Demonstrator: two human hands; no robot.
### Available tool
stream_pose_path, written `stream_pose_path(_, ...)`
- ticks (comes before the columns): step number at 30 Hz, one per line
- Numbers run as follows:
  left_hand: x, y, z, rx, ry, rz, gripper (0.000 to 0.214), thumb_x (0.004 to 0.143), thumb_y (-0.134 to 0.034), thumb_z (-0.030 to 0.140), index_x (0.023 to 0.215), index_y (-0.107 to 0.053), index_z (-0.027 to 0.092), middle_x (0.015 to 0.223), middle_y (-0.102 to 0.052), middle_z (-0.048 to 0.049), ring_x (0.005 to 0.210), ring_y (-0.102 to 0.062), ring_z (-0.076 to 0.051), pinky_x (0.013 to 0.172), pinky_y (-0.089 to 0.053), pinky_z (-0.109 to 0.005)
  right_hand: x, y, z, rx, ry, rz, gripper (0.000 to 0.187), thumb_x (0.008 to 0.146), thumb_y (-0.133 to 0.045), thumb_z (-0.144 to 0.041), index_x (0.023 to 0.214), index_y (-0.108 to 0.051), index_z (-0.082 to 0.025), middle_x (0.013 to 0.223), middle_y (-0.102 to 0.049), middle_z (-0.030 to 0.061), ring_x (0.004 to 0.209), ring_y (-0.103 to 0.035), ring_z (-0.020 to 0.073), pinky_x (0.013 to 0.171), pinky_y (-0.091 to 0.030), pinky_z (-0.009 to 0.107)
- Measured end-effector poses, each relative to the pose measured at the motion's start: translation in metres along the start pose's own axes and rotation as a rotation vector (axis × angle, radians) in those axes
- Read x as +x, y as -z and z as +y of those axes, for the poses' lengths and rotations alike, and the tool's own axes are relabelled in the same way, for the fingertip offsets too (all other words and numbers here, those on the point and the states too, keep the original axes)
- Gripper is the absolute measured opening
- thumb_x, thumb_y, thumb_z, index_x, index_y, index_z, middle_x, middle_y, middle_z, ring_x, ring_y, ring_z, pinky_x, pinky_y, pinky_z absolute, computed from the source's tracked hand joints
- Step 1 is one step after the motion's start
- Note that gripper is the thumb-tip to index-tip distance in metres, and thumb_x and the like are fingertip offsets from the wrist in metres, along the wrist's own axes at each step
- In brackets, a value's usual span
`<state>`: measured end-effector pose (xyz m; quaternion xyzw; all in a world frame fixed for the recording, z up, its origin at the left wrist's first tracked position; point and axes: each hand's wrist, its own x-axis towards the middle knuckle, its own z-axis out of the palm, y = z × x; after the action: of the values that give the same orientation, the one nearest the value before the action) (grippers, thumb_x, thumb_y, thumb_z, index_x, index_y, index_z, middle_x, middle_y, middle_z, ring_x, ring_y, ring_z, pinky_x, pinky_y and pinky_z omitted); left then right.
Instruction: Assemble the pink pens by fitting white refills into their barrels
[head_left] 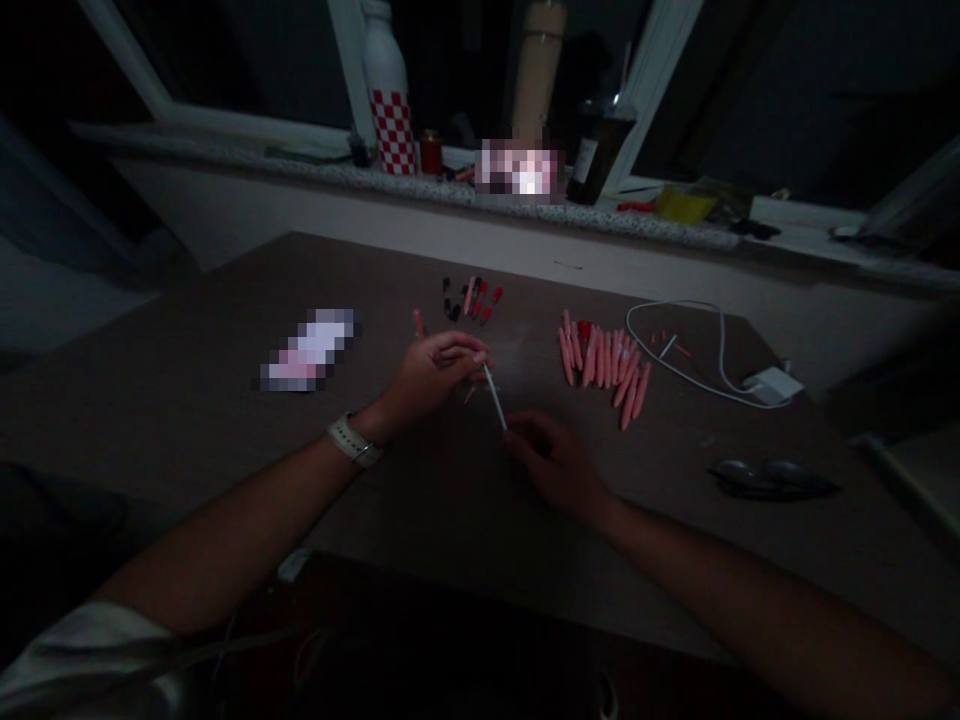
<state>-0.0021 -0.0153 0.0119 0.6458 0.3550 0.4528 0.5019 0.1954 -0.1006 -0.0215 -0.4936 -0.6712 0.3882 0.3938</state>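
Observation:
A thin white pen refill slants between my two hands above the table. My left hand is closed, pinching its upper end between thumb and fingers. The lower end sits in the closed fingertips of my right hand. Just behind the left hand a pink pen part sticks up; whether that hand also holds it, I cannot tell. Beyond the hands lie several small black and red pen parts. Right of them is a group of pink pens, side by side, with a red piece among them.
A white cable with a charger loops at the right, around a few small sticks. Glasses rest near the right edge. A blurred-out flat item lies at left. The windowsill holds a checkered bottle and a dark cup.

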Motion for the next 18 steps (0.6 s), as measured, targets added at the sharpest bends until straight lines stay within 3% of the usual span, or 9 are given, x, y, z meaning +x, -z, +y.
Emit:
stream_pose_path(9,0.002,0.007,0.000,0.078,0.047,-0.160,0.033,0.085,-0.065,0.042,0.093,-0.063,0.011,0.099,-0.073,-0.0126,0.064,-0.064,-0.012,0.054,-0.047,-0.022,0.000,-0.001,-0.003,-0.019,0.004,0.010,0.017,0.088,-0.059,-0.031,0.100,-0.066,-0.021,0.086,-0.071,0.0019,0.072,-0.062,0.0148,0.066,-0.046,0.027)
stream_pose_path(15,-0.002,0.000,-0.003,0.152,0.012,-0.374,0.024,0.082,-0.070,0.036,0.092,-0.070,0.014,0.100,-0.073,-0.0076,0.094,-0.067,-0.020,0.082,-0.051,-0.030,0.000,-0.001,-0.001,-0.020,0.011,0.025,0.017,0.088,-0.060,-0.034,0.096,-0.067,-0.021,0.079,-0.067,0.0007,0.064,-0.058,0.0134,0.060,-0.043,0.025)
stream_pose_path(18,-0.004,-0.005,-0.003,0.156,0.027,-0.433,0.023,0.082,-0.070,0.034,0.094,-0.071,0.015,0.098,-0.074,-0.0071,0.094,-0.068,-0.020,0.087,-0.051,-0.034,0.000,-0.001,0.001,-0.034,0.019,0.038,0.017,0.087,-0.061,-0.034,0.095,-0.067,-0.021,0.076,-0.066,0.0000,0.063,-0.056,0.0134,0.059,-0.042,0.025)
